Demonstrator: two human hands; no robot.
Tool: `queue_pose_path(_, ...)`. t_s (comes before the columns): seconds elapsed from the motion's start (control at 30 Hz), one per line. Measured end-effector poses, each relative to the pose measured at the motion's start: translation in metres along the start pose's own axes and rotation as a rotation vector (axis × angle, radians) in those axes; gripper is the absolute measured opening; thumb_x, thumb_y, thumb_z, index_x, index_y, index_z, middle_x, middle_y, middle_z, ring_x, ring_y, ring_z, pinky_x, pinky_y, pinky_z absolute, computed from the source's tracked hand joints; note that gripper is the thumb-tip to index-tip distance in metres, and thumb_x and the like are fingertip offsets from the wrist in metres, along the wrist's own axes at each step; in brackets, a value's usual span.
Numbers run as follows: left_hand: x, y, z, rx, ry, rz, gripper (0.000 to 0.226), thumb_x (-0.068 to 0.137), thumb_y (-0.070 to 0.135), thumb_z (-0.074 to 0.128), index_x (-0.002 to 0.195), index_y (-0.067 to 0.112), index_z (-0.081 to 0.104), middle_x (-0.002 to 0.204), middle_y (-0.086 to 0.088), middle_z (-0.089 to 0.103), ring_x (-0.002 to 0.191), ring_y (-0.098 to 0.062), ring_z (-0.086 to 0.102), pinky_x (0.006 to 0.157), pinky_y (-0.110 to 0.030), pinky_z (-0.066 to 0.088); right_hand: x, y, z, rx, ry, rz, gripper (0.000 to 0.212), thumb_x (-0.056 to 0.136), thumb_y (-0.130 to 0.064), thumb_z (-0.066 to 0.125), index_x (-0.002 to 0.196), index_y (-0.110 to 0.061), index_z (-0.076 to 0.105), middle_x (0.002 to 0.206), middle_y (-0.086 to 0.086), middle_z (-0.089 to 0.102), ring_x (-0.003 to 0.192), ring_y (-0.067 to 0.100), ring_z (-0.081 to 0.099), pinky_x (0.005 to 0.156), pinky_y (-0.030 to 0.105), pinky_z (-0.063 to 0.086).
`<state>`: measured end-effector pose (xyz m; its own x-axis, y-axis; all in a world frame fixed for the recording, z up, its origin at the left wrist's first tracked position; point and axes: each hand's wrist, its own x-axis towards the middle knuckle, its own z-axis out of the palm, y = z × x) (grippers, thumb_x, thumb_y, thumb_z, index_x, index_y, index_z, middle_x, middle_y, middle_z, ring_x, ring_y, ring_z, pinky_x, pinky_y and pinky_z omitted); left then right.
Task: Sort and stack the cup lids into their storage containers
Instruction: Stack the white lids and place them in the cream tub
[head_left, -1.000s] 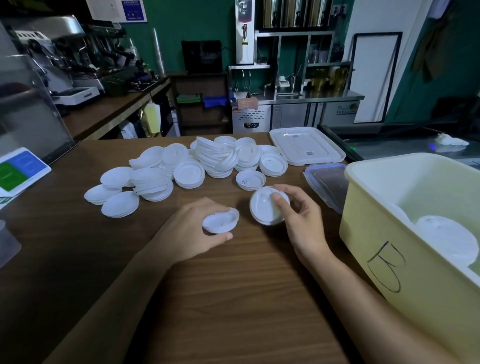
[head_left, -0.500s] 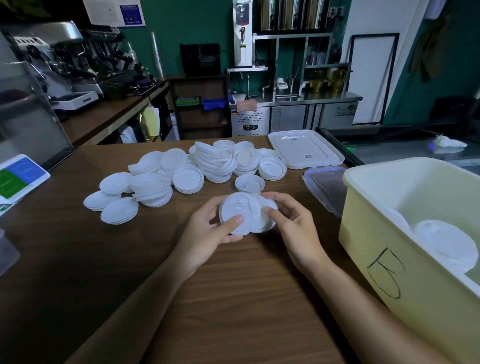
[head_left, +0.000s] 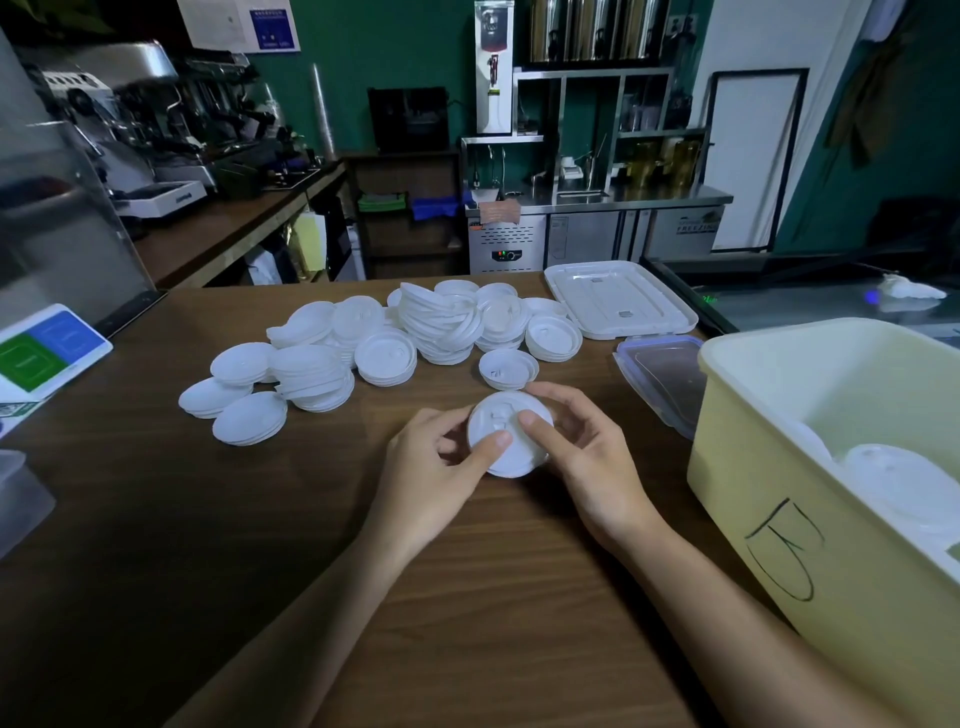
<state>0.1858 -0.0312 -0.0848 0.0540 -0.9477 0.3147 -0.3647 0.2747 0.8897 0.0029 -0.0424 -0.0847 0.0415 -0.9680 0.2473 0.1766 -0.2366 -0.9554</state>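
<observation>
Aligning rims helps nesting: left hand (head_left: 431, 467) and right hand (head_left: 587, 462) fingers clasp the white round plastic lid stack (head_left: 511, 460).

Fridge door (head_left: 687, 233) reads "FREEZIN"; yellow bin (head_left: 857, 654) bears an unclear handwritten mark.

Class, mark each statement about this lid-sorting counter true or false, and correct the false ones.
1. The left hand and the right hand both hold one stack of white cup lids. True.
2. The yellow bin stands to the right of the hands. True.
3. The yellow bin is empty. False: white lids lie inside it.
4. The loose lids lie nearer the person than the hands. False: the pile of loose lids lies beyond the hands on the wooden counter.
</observation>
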Motion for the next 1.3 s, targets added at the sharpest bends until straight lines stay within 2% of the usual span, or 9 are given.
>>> queue_pose_path(0.07, 0.001, 0.002, -0.001, -0.09, -0.022, -0.03, 0.023, 0.094, 0.041, 0.074, 0.116, 0.037, 0.077, 0.108, 0.014, 0.073, 0.101, -0.006, 0.072, 0.091, -0.028, 0.057, 0.001, 0.0, 0.0, 0.011, 0.003, 0.006, 0.037, 0.089, -0.025, 0.077, 0.125, -0.016, 0.07, 0.118, 0.007, 0.076, 0.117, 0.026, 0.07, 0.107, 0.049, 0.053)
queue_pose_path(0.2, 0.005, 0.002, -0.003, -0.32, -0.032, -0.16, 0.019, 0.097, 0.024, 0.071, 0.113, 0.015, 0.075, 0.104, 0.002, 0.08, 0.102, -0.017, 0.075, 0.082, -0.037, 0.064, 0.001, 0.001, 0.0, 0.034, -0.012, 0.027, 0.033, 0.093, -0.023, 0.075, 0.124, -0.013, 0.071, 0.119, 0.008, 0.077, 0.118, 0.027, 0.07, 0.106, 0.048, 0.052)
queue_pose_path(0.4, 0.007, -0.002, 0.0, -0.342, 0.006, -0.152, 0.018, 0.091, 0.014, 0.077, 0.108, 0.009, 0.073, 0.092, -0.009, 0.078, 0.083, -0.014, 0.075, 0.067, -0.023, 0.058, 0.001, 0.003, -0.002, 0.025, -0.012, 0.015, 0.034, 0.096, -0.013, 0.071, 0.129, -0.018, 0.068, 0.105, 0.023, 0.074, 0.101, 0.024, 0.07, 0.094, 0.041, 0.055)
queue_pose_path(0.5, 0.008, -0.007, 0.003, -0.316, 0.008, -0.11, 0.016, 0.092, 0.013, 0.076, 0.108, 0.013, 0.073, 0.09, -0.009, 0.077, 0.081, -0.016, 0.074, 0.067, -0.023, 0.057, 0.0, 0.002, -0.005, -0.054, -0.05, -0.012, 0.03, 0.098, -0.011, 0.07, 0.128, -0.014, 0.068, 0.114, 0.011, 0.076, 0.11, 0.026, 0.071, 0.098, 0.039, 0.056)
queue_pose_path(0.67, 0.004, -0.01, -0.004, -0.06, -0.025, 0.027, 0.02, 0.094, 0.031, 0.074, 0.113, 0.024, 0.074, 0.097, 0.007, 0.078, 0.094, -0.008, 0.074, 0.084, -0.029, 0.059, -0.004, -0.001, -0.016, -0.216, -0.108, -0.06, 0.035, 0.094, -0.007, 0.075, 0.127, -0.018, 0.068, 0.122, 0.001, 0.075, 0.117, 0.019, 0.069, 0.103, 0.034, 0.054)
queue_pose_path(0.83, 0.007, -0.015, -0.014, 0.16, -0.033, 0.187, 0.022, 0.096, 0.022, 0.073, 0.118, 0.021, 0.073, 0.108, 0.01, 0.073, 0.1, -0.004, 0.07, 0.092, -0.03, 0.058, -0.001, 0.003, -0.033, -0.281, 0.062, -0.125, 0.034, 0.094, -0.01, 0.075, 0.125, -0.022, 0.069, 0.125, -0.004, 0.073, 0.121, 0.016, 0.066, 0.108, 0.037, 0.051)
queue_pose_path(1.0, 0.014, -0.023, -0.013, 0.386, -0.108, 0.28, 0.029, 0.098, 0.02, 0.069, 0.126, 0.022, 0.07, 0.121, 0.017, 0.064, 0.111, 0.0, 0.061, 0.101, -0.019, 0.048, 0.007, 0.006, -0.03, -0.394, 0.209, -0.155, 0.031, 0.095, -0.013, 0.074, 0.124, -0.023, 0.069, 0.121, -0.018, 0.071, 0.116, -0.001, 0.064, 0.1, 0.021, 0.048)
queue_pose_path(1.13, 0.039, -0.026, 0.0, 0.513, -0.139, 0.33, 0.036, 0.102, 0.019, 0.063, 0.137, 0.019, 0.064, 0.135, 0.013, 0.06, 0.123, -0.005, 0.056, 0.107, -0.023, 0.044, 0.01, 0.006, -0.027, -0.45, 0.301, -0.176, 0.027, 0.096, -0.014, 0.072, 0.122, -0.022, 0.068, 0.114, -0.028, 0.066, 0.107, -0.016, 0.059, 0.089, 0.003, 0.041)
queue_pose_path(1.3, 0.084, -0.026, 0.023, 0.607, -0.147, 0.327, 0.039, 0.101, 0.016, 0.063, 0.14, 0.015, 0.063, 0.146, 0.003, 0.057, 0.134, -0.016, 0.053, 0.113, -0.034, 0.042, 0.012, 0.011, -0.027, -0.432, 0.302, -0.194, 0.026, 0.097, -0.013, 0.071, 0.122, -0.02, 0.068, 0.112, -0.025, 0.068, 0.105, -0.012, 0.061, 0.089, 0.005, 0.042)
